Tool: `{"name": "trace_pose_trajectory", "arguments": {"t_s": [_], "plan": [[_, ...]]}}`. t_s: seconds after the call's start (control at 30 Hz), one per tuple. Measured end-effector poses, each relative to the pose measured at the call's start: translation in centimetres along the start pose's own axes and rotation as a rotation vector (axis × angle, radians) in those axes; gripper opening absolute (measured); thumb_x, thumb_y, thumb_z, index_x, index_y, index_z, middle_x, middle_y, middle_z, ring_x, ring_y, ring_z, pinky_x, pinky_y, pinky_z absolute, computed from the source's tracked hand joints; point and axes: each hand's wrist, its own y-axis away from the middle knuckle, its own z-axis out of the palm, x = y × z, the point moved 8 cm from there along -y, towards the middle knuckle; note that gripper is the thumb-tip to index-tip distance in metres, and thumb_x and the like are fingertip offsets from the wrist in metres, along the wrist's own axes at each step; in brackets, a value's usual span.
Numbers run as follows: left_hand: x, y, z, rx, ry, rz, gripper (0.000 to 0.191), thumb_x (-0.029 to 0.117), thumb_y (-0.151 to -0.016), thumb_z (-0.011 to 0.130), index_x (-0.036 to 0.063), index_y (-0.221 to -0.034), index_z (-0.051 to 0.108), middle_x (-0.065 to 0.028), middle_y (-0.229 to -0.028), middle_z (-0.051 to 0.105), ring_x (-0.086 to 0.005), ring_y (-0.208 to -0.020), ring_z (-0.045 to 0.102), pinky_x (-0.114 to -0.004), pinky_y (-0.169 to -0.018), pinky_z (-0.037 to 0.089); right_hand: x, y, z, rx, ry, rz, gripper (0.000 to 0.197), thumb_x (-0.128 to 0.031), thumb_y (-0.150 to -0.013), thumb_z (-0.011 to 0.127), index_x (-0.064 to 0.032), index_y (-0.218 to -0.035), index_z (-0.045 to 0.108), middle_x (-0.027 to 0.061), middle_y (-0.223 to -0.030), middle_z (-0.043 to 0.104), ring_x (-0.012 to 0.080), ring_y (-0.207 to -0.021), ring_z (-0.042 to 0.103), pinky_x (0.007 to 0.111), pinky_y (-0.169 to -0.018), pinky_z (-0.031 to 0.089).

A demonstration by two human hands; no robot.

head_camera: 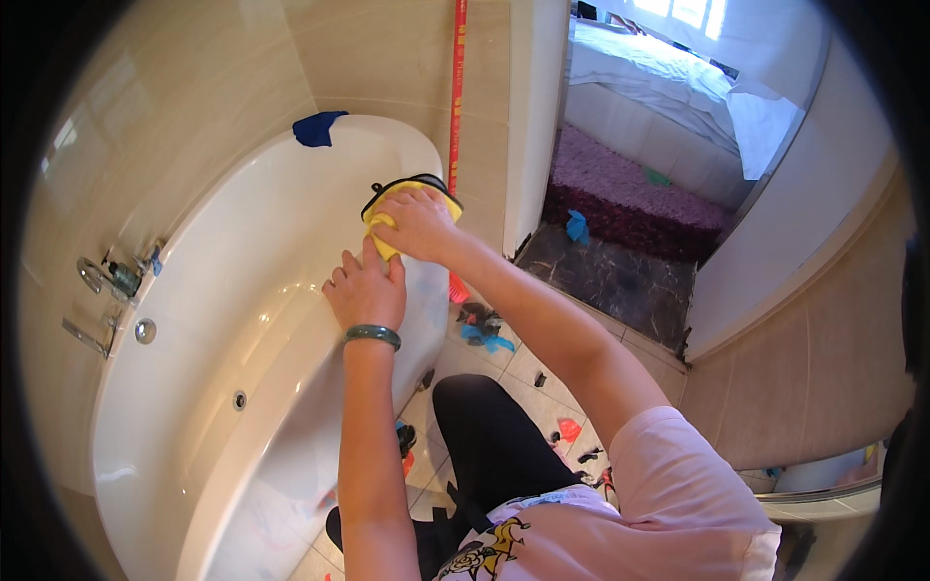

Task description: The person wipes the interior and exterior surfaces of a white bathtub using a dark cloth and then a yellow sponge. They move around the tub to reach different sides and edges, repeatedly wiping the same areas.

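Note:
My right hand [418, 224] presses a yellow cloth [383, 248] with a black edging against the rim of a white bathtub [356, 145], towards its far end. Part of the cloth bunches up under the thumb, and the palm hides much of the rest. Just below it, my left hand [370, 294], with a dark bangle [373, 334] at the wrist, lies over the tub's near rim. Its fingers are spread, and the foremost fingertips reach the cloth's lower end; whether they grip it cannot be seen.
A dark blue cloth [317, 129] drapes over the far rim. Taps [93, 276] and a pump bottle [125, 278] line the wall side. Torn plastic scraps [485, 335] litter the tiled floor beside my knee [472, 407]. Right of the tub, a doorway shows a purple rug [625, 174] and a bed [647, 80].

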Motion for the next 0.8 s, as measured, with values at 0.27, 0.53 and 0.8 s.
{"name": "trace_pose_trajectory", "arguments": {"t_s": [0.27, 0.53, 0.8], "plan": [[0.0, 0.3, -0.4, 0.047, -0.027, 0.037, 0.05, 0.042, -0.09, 0.052, 0.0131, -0.13, 0.052, -0.0228, -0.121, 0.058, -0.0349, -0.099, 0.059, -0.049, -0.089, 0.04, 1.3, -1.2, -0.2, 0.03, -0.075, -0.054, 0.043, -0.045, -0.084, 0.05, -0.0144, -0.108, 0.068, 0.0094, -0.12, 0.062, 0.0283, -0.118, 0.052, 0.045, -0.104, 0.03], [0.1, 0.4, -0.4, 0.01, -0.032, 0.031, 0.052, 0.042, -0.089, 0.051, 0.0115, -0.131, 0.051, -0.0239, -0.122, 0.057, -0.0354, -0.1, 0.058, -0.049, -0.089, 0.04, 6.8, -6.2, 2.4, -0.117, 0.092, -0.059, 0.04, -0.046, -0.086, 0.049, -0.023, -0.113, 0.068, 0.0038, -0.128, 0.058, 0.0242, -0.121, 0.051, 0.042, -0.102, 0.039], [0.2, 0.3, -0.7, -0.036, 0.001, -0.004, 0.052, 0.039, -0.089, 0.049, 0.0096, -0.133, 0.05, -0.0245, -0.124, 0.055, -0.0347, -0.1, 0.057, -0.049, -0.09, 0.039, 9.9, -9.3, 2.3, -0.165, 0.109, 0.059, 0.051, -0.05, -0.088, 0.045, -0.022, -0.13, 0.055, 0.0056, -0.139, 0.048, 0.0263, -0.132, 0.04, 0.043, -0.107, 0.033]]}}
